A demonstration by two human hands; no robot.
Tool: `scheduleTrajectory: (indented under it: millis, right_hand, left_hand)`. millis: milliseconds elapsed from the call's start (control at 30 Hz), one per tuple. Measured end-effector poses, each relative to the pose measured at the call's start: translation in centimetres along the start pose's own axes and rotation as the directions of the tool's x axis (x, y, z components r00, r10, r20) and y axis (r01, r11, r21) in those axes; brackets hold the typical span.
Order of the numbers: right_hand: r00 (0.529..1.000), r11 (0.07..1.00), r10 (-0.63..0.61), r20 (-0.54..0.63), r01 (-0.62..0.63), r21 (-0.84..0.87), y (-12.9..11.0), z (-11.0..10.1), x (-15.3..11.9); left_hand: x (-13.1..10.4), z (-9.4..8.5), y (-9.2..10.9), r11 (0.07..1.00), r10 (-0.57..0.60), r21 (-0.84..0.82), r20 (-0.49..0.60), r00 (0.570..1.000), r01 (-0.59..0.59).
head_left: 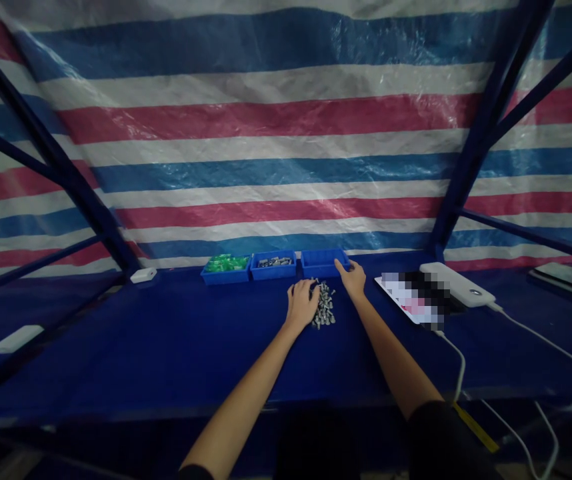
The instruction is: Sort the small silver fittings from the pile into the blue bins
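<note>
Head view: blue table [166,347] ran out to both sides of the right-end blue bin [317,271], taken as landmark. Right hand [353,277] at the bin's right near corner, thumb over the wall; whether it truly gripped could not be told. Judged a sound steadying point, so long as the bin sat flat. Left hand [303,301] lay palm-down, nearside of the bin's left end, fingers curved; could not tell if it grasped anything. Good handling there probably wanted a low, cupped palm and short sweeps, lest things scatter. Metal pieces [325,310] lay loosely heaped nearside of the bin, right of the left hand, partly under its fingers.
</note>
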State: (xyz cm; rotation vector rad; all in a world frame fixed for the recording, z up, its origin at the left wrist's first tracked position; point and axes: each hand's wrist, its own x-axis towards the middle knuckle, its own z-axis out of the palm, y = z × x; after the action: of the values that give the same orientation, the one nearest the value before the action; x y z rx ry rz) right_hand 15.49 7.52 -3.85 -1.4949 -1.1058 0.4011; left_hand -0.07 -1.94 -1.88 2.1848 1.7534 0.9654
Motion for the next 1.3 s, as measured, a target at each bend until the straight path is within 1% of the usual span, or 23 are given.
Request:
scheduleTrajectory:
  millis: [100,167,233,300,333,400,467,567,667,800,967,1033,1133,1233,1300]
  right_hand:
    - [0.996,0.996,0.078,0.034,-0.076,-0.050,-0.4,-0.3,0.0]
    - [0.996,0.996,0.067,0.057,-0.063,-0.068,-0.6,-0.5,0.0]
    - [0.996,0.996,0.041,0.082,-0.035,-0.077,-0.7,-0.6,0.0]
    - [0.994,0.997,0.023,0.105,-0.015,-0.074,-0.7,-0.6,0.2]
    - [0.993,0.998,0.019,0.118,-0.011,-0.066,-0.6,-0.5,0.3]
    - [0.990,0.999,0.018,0.140,-0.012,-0.049,-0.4,-0.3,0.4]
    - [0.990,0.999,0.006,0.138,-0.001,-0.034,-0.2,-0.1,0.6]
    - [0.992,1.000,-0.002,0.129,0.003,-0.011,0.0,0.2,0.6]
    - [0.992,1.000,0.009,0.126,-0.007,-0.012,0.2,0.4,0.7]
    - [0.993,1.000,-0.007,0.116,0.005,0.018,0.5,0.5,0.8]
    - [0.990,0.999,-0.028,0.141,0.026,0.019,0.7,0.4,0.4]
    - [0.992,0.997,-0.075,0.101,0.076,-0.004,0.3,0.1,-0.1]
    - [0.983,0.982,-0.182,0.013,0.182,-0.039,-1.2,-0.9,-1.4]
    - [0.950,0.951,-0.309,-0.041,0.308,-0.021,-3.2,-1.9,-3.3]
    - [0.920,0.920,-0.393,-0.009,0.393,-0.013,-4.6,-2.3,-5.0]
  left_hand:
    - [0.0,-0.2,-0.1,0.998,-0.055,-0.007,-0.131,0.990,0.055]
    - [0.1,-0.3,-0.3,0.997,-0.071,0.018,-0.209,0.975,0.077]
    - [0.6,-0.4,-0.8,0.994,-0.058,0.071,-0.280,0.958,0.081]
    - [1.5,-0.6,-1.6,0.987,-0.014,0.147,-0.302,0.953,0.061]
    - [2.0,-0.8,-2.0,0.981,0.012,0.189,-0.289,0.957,0.045]
    - [2.9,-1.0,-2.9,0.965,0.045,0.261,-0.221,0.974,0.015]
    - [3.5,-1.3,-3.6,0.952,0.043,0.305,-0.155,0.987,0.006]
    - [3.7,-1.7,-3.9,0.940,0.024,0.341,-0.125,0.992,0.021]
    - [3.3,-2.3,-3.5,0.930,0.014,0.366,-0.102,0.995,0.025]
    - [2.4,-3.0,-2.9,0.924,0.038,0.383,-0.086,0.996,-0.002]
    - [0.8,-3.6,-2.6,0.922,0.078,0.385,-0.084,0.993,-0.040]
    - [0.0,-3.9,-2.5,0.919,0.097,0.391,-0.086,0.992,-0.056]
    - [-1.2,-4.4,-2.4,0.909,0.130,0.408,-0.088,0.988,-0.083]
    - [-2.5,-5.1,-2.1,0.907,0.151,0.407,-0.074,0.986,-0.109]
    - [-3.3,-5.6,-2.0,0.908,0.160,0.399,-0.055,0.986,-0.125]
